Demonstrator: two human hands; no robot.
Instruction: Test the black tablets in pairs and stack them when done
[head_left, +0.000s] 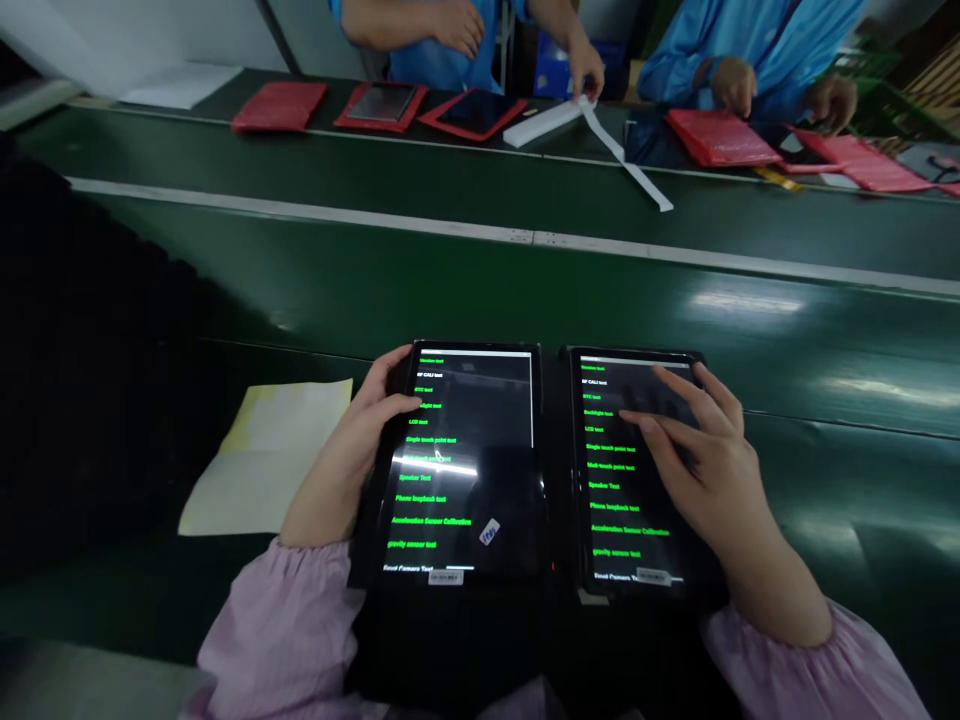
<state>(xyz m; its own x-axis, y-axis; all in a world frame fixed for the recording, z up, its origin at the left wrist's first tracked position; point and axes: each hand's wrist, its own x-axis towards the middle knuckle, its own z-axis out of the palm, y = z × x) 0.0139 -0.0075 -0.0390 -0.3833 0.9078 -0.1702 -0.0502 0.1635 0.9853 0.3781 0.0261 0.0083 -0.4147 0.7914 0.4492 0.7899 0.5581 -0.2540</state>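
Observation:
Two black tablets lie side by side, both lit with the same list of green test names and one white line. My left hand [360, 445] grips the left tablet [495, 450] by its left edge, thumb on the front and fingers behind. A small marked sticker [490, 532] is on that tablet's screen. My right hand [701, 450] is over the right tablet [637, 480], fingers apart. Its index finger points at the upper part of the list; whether it touches the glass I cannot tell. Both tablets carry a small label at the lower edge.
A whitish-yellow paper sheet [270, 460] lies left of my left forearm. Beyond a metal rail [532, 238] runs a green belt [420, 170] with red pouches [279, 107], tablets and a white strip [630, 175]. Two people in blue sleeves work at its far side.

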